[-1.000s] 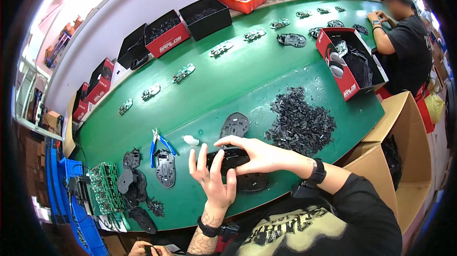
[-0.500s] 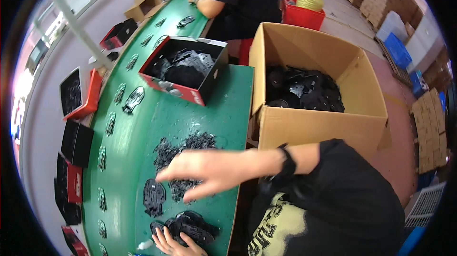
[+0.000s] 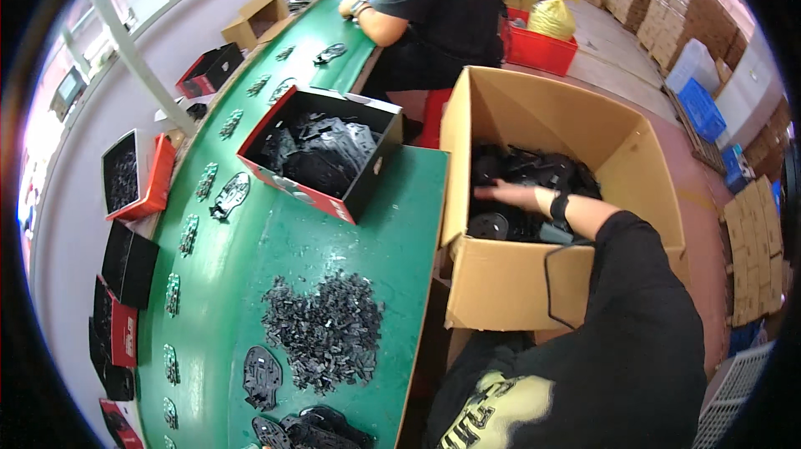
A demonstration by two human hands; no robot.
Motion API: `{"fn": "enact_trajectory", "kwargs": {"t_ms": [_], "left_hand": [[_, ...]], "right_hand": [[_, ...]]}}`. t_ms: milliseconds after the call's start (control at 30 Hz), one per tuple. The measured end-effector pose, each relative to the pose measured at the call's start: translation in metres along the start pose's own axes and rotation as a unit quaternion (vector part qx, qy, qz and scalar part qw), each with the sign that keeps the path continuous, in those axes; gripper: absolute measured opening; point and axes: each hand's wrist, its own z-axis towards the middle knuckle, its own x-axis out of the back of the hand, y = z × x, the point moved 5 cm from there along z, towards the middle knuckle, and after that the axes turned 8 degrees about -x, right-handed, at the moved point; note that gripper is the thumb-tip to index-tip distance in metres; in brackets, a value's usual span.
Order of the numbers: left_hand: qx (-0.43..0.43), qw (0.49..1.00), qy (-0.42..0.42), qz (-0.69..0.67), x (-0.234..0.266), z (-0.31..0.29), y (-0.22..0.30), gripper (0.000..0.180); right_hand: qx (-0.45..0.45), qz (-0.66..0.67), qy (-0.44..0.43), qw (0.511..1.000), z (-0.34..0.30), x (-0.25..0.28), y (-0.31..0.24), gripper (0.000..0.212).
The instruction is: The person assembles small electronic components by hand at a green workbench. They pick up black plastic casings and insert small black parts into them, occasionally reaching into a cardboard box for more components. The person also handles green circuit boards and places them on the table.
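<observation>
My right hand (image 3: 511, 194), with a black band on its wrist, reaches inside a large cardboard box (image 3: 526, 290) on the right. It is among black plastic parts (image 3: 534, 167), and its blurred fingers do not show whether they grip anything. A round black part (image 3: 488, 226) lies just below it. My left hand is out of view. Loose black plastic bits (image 3: 325, 328) form a pile on the green table (image 3: 367, 232). Beside the pile lies a flat black plastic shell (image 3: 262, 376), and several more black shells (image 3: 313, 431) are stacked at the bottom edge.
A red and black box (image 3: 304, 200) of dark plastic parts stands at the table's far end. Green circuit boards (image 3: 173, 293) line the green belt (image 3: 219, 282) on the left. Boxes (image 3: 129, 253) flank it. Another person (image 3: 442, 15) sits farther along. A black cable (image 3: 548, 290) hangs over the cardboard box.
My right hand has moved from over the pile of bits to the right, into the cardboard box. My left hand has left the stacked shells and gone out of view. The view has shifted.
</observation>
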Motion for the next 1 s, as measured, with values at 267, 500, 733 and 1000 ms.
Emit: {"fn": "enact_trajectory", "kwargs": {"t_ms": [267,500,733,1000], "left_hand": [[0.001,1.000,0.012,0.013,0.006,-0.011,-0.013,0.023],[0.015,1.000,-0.005,-0.008,0.000,-0.012,-0.009,0.018],[0.008,0.998,-0.019,-0.067,-0.006,-0.016,-0.017,0.018],[-0.004,0.998,-0.053,-0.028,-0.006,-0.012,-0.012,0.018]], "right_hand": [[0.075,-0.185,0.041,0.979,-0.008,-0.003,-0.023,0.102],[-0.052,0.002,0.152,0.987,-0.006,-0.008,-0.008,0.115],[-0.032,-0.018,0.080,0.996,0.029,-0.002,-0.002,0.128],[0.126,0.086,-0.016,0.988,-0.028,-0.014,-0.033,0.105]]}}
